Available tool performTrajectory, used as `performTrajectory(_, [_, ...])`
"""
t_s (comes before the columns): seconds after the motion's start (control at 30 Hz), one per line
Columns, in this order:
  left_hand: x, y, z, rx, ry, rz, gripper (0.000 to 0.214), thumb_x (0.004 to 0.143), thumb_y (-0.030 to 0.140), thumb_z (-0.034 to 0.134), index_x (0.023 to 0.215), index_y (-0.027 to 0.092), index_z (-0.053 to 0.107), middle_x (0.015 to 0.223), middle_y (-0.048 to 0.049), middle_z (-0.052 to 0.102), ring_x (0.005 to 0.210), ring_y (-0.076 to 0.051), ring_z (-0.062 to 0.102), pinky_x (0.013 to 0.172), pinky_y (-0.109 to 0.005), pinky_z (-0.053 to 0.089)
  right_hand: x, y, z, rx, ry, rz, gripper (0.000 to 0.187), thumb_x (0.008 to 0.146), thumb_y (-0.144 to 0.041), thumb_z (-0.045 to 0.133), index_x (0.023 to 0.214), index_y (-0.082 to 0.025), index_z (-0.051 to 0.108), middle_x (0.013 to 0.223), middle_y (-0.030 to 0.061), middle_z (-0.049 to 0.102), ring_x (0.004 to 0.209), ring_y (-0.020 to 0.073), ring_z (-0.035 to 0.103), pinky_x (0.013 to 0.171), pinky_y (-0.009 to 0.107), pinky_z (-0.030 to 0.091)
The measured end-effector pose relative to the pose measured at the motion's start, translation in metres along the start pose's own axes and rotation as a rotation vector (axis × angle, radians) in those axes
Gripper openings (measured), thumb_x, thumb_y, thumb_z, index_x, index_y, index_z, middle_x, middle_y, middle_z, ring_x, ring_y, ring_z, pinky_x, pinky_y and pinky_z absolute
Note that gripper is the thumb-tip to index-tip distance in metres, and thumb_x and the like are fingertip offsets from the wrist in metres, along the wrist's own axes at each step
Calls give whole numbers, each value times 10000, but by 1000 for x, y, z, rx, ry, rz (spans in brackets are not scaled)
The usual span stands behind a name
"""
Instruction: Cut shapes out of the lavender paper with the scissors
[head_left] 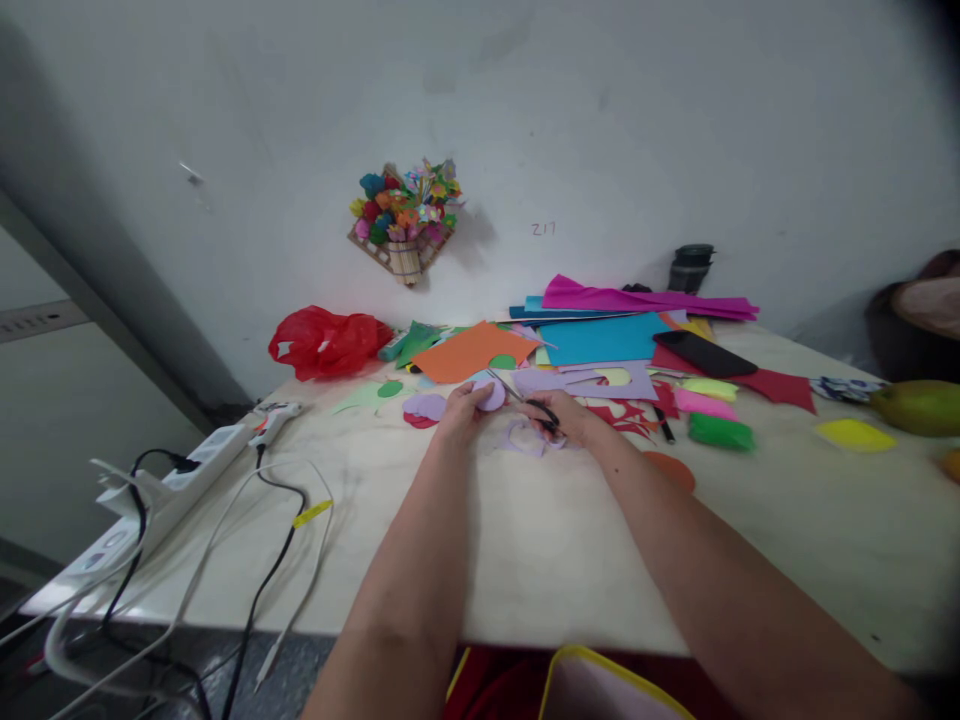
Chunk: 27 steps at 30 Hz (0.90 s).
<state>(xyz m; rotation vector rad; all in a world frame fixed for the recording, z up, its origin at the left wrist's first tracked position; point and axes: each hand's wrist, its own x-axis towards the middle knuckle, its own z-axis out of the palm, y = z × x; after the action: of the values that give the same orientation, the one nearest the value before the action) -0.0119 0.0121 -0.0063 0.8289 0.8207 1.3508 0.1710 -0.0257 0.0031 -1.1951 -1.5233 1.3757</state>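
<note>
Between the thumb and fingers of my left hand (464, 412) is a round lilac paper disc (492, 396). My right hand (564, 417) grips black-handled scissors (541, 410), whose blades point up and left beside the disc. Lilac paper scraps (523, 437) lie on the table just below the scissors. To the left of my left hand, more lilac discs (427, 406) rest partly over red round pieces (417, 421). A larger lilac sheet (600, 381) with cut-outs lies behind my right hand.
An orange sheet (469, 352), a blue sheet (600, 338) and a black phone (705, 353) lie at the back. A red plastic bag (330, 343) sits back left. A white power strip (169, 490) with cables runs along the left edge. Green packet (720, 432) and orange disc (670, 470) are at right.
</note>
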Motion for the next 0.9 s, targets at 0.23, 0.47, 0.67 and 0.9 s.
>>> performTrajectory(0.23, [-1,0,1,12,-14,10,204,646,104,866,743,102,687,706,-74,745,622,-175,710,695,-296,626,1,1,0,34,14,24,307,746,-381,780,697,-185,549,459,-55,507,329,71,402,313,197,257])
performTrajectory(0.47, [0,-1,-1,7,-9,18,208,644,102,857,760,110,685,726,-78,747,664,-189,720,761,-331,632,-1,-5,2,47,27,13,267,757,-386,732,699,-187,565,434,-58,484,320,74,376,311,198,267])
performTrajectory(0.67, [2,0,0,4,34,3,172,664,73,832,767,94,696,734,-87,743,681,-197,725,796,-345,624,0,-4,1,66,19,7,230,754,-379,708,733,-181,594,435,-59,486,318,79,372,318,202,272])
performTrajectory(0.9, [-1,1,0,-25,-5,21,170,656,100,835,761,94,701,745,-101,759,660,-210,725,766,-366,642,0,-7,2,48,41,9,211,747,-331,722,711,-182,578,431,-65,473,315,68,350,315,192,267])
